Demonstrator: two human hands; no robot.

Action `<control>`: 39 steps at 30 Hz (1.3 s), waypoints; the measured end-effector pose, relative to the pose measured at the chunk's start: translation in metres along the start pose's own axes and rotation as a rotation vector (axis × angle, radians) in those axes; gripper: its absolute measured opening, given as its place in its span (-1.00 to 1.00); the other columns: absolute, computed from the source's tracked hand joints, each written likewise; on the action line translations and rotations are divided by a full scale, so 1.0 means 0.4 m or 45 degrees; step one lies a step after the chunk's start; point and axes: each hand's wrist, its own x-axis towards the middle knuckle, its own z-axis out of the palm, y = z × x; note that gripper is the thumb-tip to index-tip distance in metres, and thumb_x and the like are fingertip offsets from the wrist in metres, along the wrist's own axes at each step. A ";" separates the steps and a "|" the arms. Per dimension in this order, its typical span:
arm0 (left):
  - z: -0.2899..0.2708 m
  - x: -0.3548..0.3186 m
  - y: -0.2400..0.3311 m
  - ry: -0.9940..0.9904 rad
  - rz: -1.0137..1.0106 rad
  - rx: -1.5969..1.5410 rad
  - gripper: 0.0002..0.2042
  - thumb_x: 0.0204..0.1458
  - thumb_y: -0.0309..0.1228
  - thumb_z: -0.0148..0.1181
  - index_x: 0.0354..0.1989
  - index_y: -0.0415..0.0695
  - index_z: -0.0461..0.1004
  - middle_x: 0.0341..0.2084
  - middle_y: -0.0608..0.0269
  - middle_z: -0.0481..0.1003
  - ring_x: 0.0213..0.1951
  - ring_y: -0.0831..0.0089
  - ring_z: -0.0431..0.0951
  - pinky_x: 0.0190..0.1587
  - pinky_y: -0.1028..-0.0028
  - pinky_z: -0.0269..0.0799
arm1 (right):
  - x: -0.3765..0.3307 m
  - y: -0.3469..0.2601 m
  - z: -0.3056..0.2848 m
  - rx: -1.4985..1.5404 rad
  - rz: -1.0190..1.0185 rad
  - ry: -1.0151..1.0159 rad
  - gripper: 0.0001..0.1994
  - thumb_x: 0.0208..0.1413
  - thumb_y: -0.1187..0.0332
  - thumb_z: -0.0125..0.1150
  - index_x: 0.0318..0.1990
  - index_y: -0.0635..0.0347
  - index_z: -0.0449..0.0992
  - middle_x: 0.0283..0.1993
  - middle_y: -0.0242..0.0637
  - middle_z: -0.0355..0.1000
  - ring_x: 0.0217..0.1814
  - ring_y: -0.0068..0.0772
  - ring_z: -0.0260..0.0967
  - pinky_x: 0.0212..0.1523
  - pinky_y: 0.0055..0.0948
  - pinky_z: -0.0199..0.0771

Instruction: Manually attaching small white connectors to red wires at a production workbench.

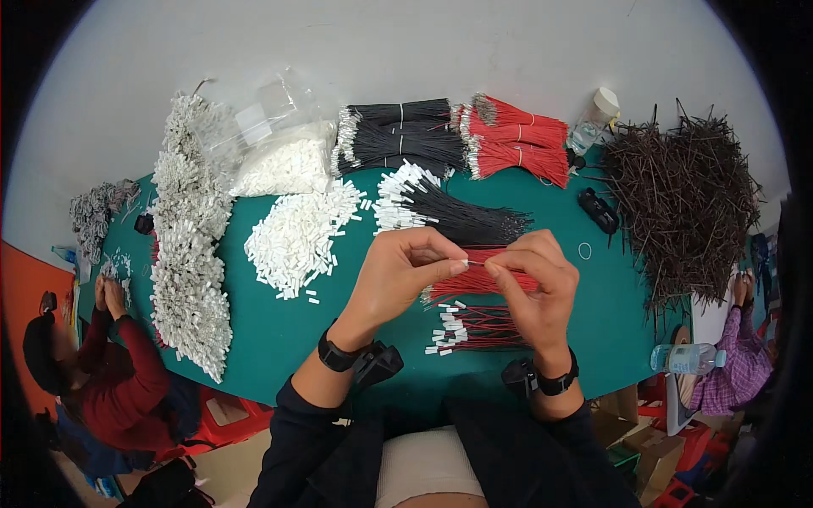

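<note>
Green table against a white wall; left hand and right hand each grip one small wire piece.

A green-topped table stands against a plain pale grey wall; orange surface at left; cardboard boxes below.

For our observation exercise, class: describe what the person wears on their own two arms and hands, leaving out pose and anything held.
Both hands are bare: no gloves or rings show. The left hand has a black wristband with a black clip-like device beside it. The right hand has a matching black wristband and device. Dark sleeves cover both forearms below the bands.
</note>
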 end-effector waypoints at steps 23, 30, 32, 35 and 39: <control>0.015 -0.005 -0.012 0.063 0.085 0.103 -0.89 0.10 -0.53 0.39 -0.23 -0.28 0.66 -0.40 0.25 0.67 -0.35 0.63 0.62 -0.25 0.61 0.52 | -0.014 0.026 0.021 0.221 0.124 -0.014 -0.91 -0.08 0.60 0.42 -0.39 0.29 0.62 -0.39 -0.25 0.53 -0.28 -0.31 0.46 -0.21 -0.38 0.42; 0.022 -0.011 -0.001 0.094 0.036 0.259 -0.89 0.09 -0.59 0.37 -0.23 -0.32 0.64 -0.33 0.22 0.66 -0.27 0.59 0.64 -0.13 0.57 0.56 | -0.021 0.030 0.028 0.248 0.202 -0.038 -0.91 -0.07 0.60 0.42 -0.39 0.31 0.62 -0.38 -0.24 0.54 -0.27 -0.30 0.48 -0.21 -0.38 0.44; 0.027 -0.011 -0.005 0.064 0.073 0.265 -0.88 0.09 -0.59 0.37 -0.22 -0.32 0.64 -0.34 0.21 0.66 -0.27 0.59 0.64 -0.14 0.57 0.55 | -0.019 0.029 0.030 0.246 0.218 -0.032 -0.91 -0.07 0.60 0.42 -0.38 0.31 0.62 -0.38 -0.24 0.55 -0.27 -0.30 0.48 -0.21 -0.38 0.44; 0.026 -0.012 -0.008 0.066 0.058 0.211 -0.88 0.09 -0.59 0.37 -0.21 -0.32 0.65 -0.34 0.20 0.66 -0.27 0.59 0.64 -0.16 0.57 0.55 | -0.019 0.027 0.030 0.262 0.188 -0.046 -0.91 -0.08 0.61 0.42 -0.38 0.30 0.63 -0.38 -0.24 0.55 -0.28 -0.30 0.48 -0.22 -0.38 0.44; 0.024 -0.010 -0.006 0.070 0.037 0.126 -0.89 0.09 -0.59 0.37 -0.22 -0.32 0.64 -0.34 0.19 0.66 -0.28 0.59 0.63 -0.17 0.58 0.54 | -0.019 0.026 0.030 0.263 0.163 -0.053 -0.91 -0.07 0.61 0.42 -0.37 0.30 0.64 -0.38 -0.24 0.55 -0.27 -0.30 0.50 -0.21 -0.39 0.46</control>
